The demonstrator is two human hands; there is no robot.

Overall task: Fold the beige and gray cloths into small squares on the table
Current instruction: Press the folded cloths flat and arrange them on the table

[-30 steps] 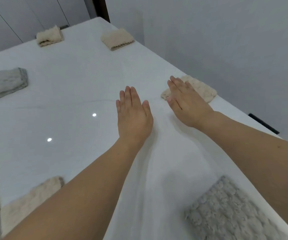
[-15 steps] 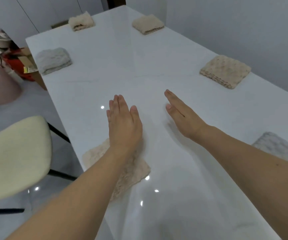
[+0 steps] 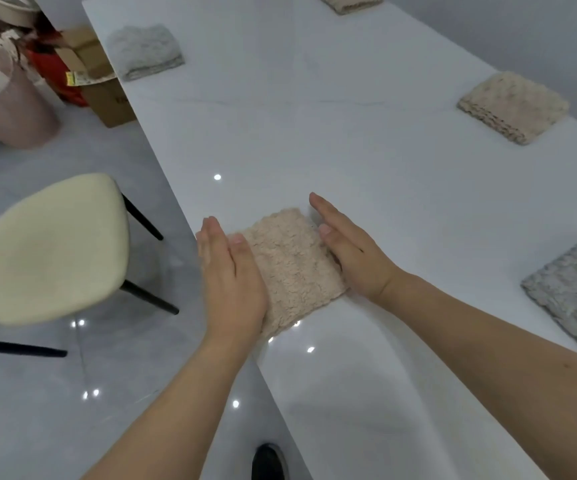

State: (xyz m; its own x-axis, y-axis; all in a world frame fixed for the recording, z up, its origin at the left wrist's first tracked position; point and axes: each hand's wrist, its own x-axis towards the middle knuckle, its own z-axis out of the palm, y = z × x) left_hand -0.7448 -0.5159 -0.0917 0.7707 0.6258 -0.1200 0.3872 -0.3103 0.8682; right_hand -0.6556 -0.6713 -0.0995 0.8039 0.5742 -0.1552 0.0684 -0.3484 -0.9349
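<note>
A folded beige fluffy cloth (image 3: 292, 268) lies at the near left edge of the white table (image 3: 366, 168). My left hand (image 3: 229, 275) stands flat against its left side, fingers straight. My right hand (image 3: 351, 251) stands flat against its right side, fingers straight. A folded gray cloth (image 3: 574, 292) lies at the right edge. Another folded beige cloth (image 3: 512, 105) sits at the far right. A second folded gray cloth (image 3: 145, 50) lies at the far left, and one more beige cloth (image 3: 349, 1) at the top.
A cream stool (image 3: 48, 247) with black legs stands left of the table. Cardboard boxes (image 3: 103, 88) and a pink bin (image 3: 6, 102) sit on the floor at the far left. A black shoe (image 3: 268, 460) shows by the table's near edge.
The view swung left and down. Both hands left the middle of the table and came to the two sides of the beige cloth at the near left edge.
</note>
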